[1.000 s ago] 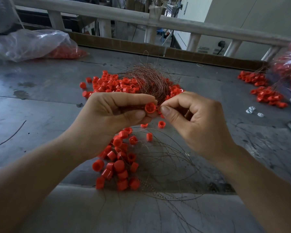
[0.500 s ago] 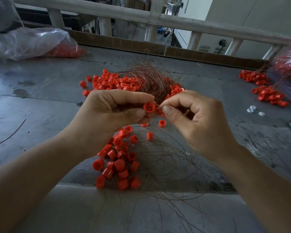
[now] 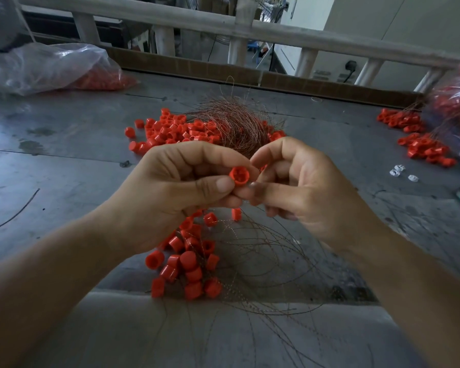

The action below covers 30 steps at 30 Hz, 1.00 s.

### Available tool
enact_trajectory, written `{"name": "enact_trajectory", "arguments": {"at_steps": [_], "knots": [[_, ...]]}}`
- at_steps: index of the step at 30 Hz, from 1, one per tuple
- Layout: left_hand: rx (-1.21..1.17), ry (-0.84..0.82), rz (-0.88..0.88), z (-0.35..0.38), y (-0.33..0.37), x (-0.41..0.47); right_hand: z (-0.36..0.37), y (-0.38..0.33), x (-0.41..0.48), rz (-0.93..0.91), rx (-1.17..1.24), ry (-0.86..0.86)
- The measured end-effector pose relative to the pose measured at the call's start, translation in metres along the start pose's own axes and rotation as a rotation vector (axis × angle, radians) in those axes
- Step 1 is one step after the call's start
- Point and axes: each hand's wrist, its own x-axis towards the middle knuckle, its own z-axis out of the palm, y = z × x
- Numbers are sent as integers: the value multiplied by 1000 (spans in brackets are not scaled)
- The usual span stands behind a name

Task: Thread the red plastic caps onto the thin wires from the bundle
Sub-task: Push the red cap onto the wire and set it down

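though the left hand (image 3: 170,192) plainly pinches one red cap (image 3: 238,176) between thumb and forefinger, open end toward the camera and other fingers curled under, the right hand (image 3: 303,192) is harder to read. its fingers are curled, its forefinger tip touches the cap's far rim and the blurred thumb comes in just below. whether a wire is nipped between them cannot be told, a strand being too fine to see there.

both hands hang above the grey table (image 3: 64,168). the wire bundle (image 3: 237,123) behind them is half hidden by the knuckles, as is the near edge of the loose caps (image 3: 175,128) spread around it, too many to count. below the wrists lies a near cluster of caps (image 3: 189,264), about twenty showing and some covered by the left forearm, with looping wires (image 3: 263,261) running among them and trailing toward the camera.

at far left one clear plastic bag (image 3: 53,67) holds more red pieces, dim through the film. a second bag (image 3: 457,102) is cut off by the right border, with another heap of caps (image 3: 420,144) beside it. three small white parts (image 3: 398,171) lie near that heap, their shape unclear. one stray wire (image 3: 19,208) lies alone at the left.
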Motion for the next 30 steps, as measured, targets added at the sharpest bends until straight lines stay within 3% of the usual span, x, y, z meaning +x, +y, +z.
{"name": "enact_trajectory", "arguments": {"at_steps": [5, 11, 15, 26, 30], "knots": [[-55, -24, -31, -2, 0, 1, -6, 2, 3, 6, -90, -40], [-35, 26, -36, -2, 0, 0, -42, 20, 19, 28, -224, 316], [-28, 52, -47, -1, 1, -1, -52, 35, 25, 48, -462, 407], [10, 70, -56, -1, -1, -2, -59, 52, 28, 135, -1028, 299], [28, 62, -53, -2, -2, 0, -58, 56, 30, 175, -1036, 259]]}}
